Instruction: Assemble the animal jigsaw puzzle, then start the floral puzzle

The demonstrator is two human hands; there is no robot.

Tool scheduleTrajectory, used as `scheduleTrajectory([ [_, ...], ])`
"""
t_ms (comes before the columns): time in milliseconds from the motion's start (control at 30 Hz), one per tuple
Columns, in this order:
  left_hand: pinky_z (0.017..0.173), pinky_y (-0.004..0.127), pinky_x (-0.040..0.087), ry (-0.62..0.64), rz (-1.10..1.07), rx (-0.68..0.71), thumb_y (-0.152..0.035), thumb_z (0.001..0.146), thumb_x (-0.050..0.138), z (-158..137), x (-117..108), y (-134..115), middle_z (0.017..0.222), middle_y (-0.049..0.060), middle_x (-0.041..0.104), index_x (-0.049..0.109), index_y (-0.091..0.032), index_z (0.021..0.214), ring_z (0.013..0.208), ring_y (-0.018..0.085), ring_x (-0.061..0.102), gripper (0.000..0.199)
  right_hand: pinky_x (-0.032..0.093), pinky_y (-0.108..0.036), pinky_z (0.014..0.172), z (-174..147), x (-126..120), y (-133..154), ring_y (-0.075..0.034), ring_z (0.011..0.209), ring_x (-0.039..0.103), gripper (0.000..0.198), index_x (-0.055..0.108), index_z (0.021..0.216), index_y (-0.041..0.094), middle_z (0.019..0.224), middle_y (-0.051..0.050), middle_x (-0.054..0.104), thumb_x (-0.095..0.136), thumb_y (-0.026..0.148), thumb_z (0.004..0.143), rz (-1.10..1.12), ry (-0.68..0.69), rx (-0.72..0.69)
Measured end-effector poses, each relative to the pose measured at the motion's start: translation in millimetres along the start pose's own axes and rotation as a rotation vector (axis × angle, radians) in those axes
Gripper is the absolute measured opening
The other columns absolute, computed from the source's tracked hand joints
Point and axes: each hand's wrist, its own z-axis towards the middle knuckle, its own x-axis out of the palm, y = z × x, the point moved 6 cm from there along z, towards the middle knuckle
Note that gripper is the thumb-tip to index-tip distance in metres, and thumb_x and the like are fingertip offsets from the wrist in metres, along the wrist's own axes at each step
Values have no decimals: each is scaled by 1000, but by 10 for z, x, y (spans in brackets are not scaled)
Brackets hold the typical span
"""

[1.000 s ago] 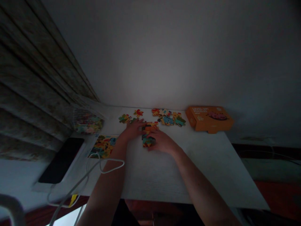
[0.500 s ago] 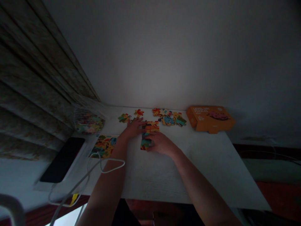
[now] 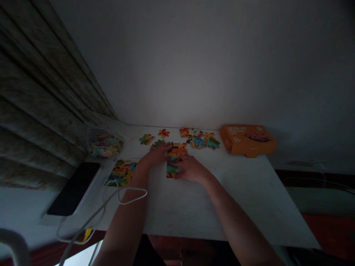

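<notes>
A partly joined jigsaw puzzle (image 3: 178, 148), a tall strip in orange, yellow and teal, lies flat on the white table. My right hand (image 3: 192, 168) rests over its right side, fingers spread across the lower half and thumb near the bottom edge. At the upper left edge of the strip is my left hand (image 3: 157, 155), its fingers stretched out and touching or almost touching it. A green puzzle piece (image 3: 159, 143) shows just beyond the left fingers. Parts of the strip are hidden under both hands.
Loose puzzle pieces (image 3: 198, 142) lie behind, with a green piece (image 3: 146, 139) and a red piece (image 3: 164, 133) farther left. An orange puzzle box (image 3: 249, 140) stands right. Left are a picture sheet (image 3: 122, 171), a black phone (image 3: 74, 188), a plastic bag (image 3: 104, 144) and a white cable (image 3: 133, 187).
My left hand has drawn slightly down and left, uncovering more of the green piece behind it. The strip and my right hand have shifted only a little.
</notes>
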Motion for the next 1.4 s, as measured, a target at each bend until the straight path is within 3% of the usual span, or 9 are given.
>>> scheduleTrajectory([
  [200, 124, 64, 10, -68, -22, 22, -39, 94, 62, 54, 46, 68, 168, 6, 33, 45, -36, 153, 156, 32, 25, 61, 47, -40, 97, 0, -144, -158, -26, 114, 61, 43, 70, 131, 34, 128, -10, 64, 75, 43, 89, 157, -167, -18],
  [333, 124, 67, 8, -216, -19, -24, -43, 96, 61, 122, 51, -9, 159, 8, 48, 58, -33, 144, 149, 34, 39, 49, 51, -38, 89, -153, -437, -832, -23, 94, 67, 25, 76, 114, 23, 109, -9, 72, 59, 33, 98, 198, -491, 295],
  [467, 126, 58, 16, -318, 6, 80, -40, 96, 61, 214, 92, -219, 158, 13, 48, 58, -26, 145, 146, 32, 43, 51, 51, -42, 94, -365, -605, -1366, -27, 105, 66, 26, 74, 112, 20, 114, -12, 72, 65, 30, 90, 179, -698, 416],
  [600, 123, 41, 32, -228, -9, 203, -33, 94, 64, 266, 183, -334, 156, 13, 50, 64, -21, 138, 144, 28, 46, 46, 48, -45, 102, -385, -541, -1519, -29, 118, 62, 45, 69, 124, 23, 125, -10, 70, 76, 34, 81, 199, -635, 413],
  [700, 122, 40, 35, -201, -41, 217, -29, 91, 65, 245, 174, -315, 156, 11, 50, 66, -23, 135, 143, 27, 48, 45, 46, -47, 105, -335, -461, -1503, -30, 126, 57, 56, 66, 131, 26, 132, -10, 67, 80, 36, 78, 176, -580, 410],
  [967, 118, 39, 41, -225, -137, 238, -23, 84, 72, 171, 83, -297, 145, 10, 61, 71, -22, 128, 134, 27, 57, 44, 41, -56, 105, -202, -348, -1406, -35, 126, 53, 46, 66, 133, 30, 139, -7, 65, 69, 41, 89, -11, -524, 405],
  [1200, 117, 47, 40, -620, -46, -206, -27, 93, 61, 66, -226, 79, 141, 16, 61, 67, -17, 131, 134, 32, 54, 40, 42, -51, 104, -163, -369, -1397, -33, 126, 54, 42, 68, 129, 26, 133, -10, 67, 69, 41, 89, -9, -548, 415],
  [1267, 118, 49, 38, -578, -46, -211, -32, 92, 64, 77, -218, 128, 144, 17, 58, 64, -16, 135, 137, 33, 52, 46, 41, -53, 105, -163, -366, -1393, -34, 126, 53, 43, 68, 129, 28, 138, -9, 65, 69, 44, 89, -6, -551, 410],
  [1400, 121, 40, 35, -230, -91, 83, -35, 86, 72, 176, -9, -63, 154, 11, 53, 63, -23, 140, 143, 28, 48, 56, 41, -55, 104, -147, -339, -1363, -34, 122, 55, 37, 70, 128, 31, 138, -6, 67, 63, 42, 93, -10, -540, 391],
])
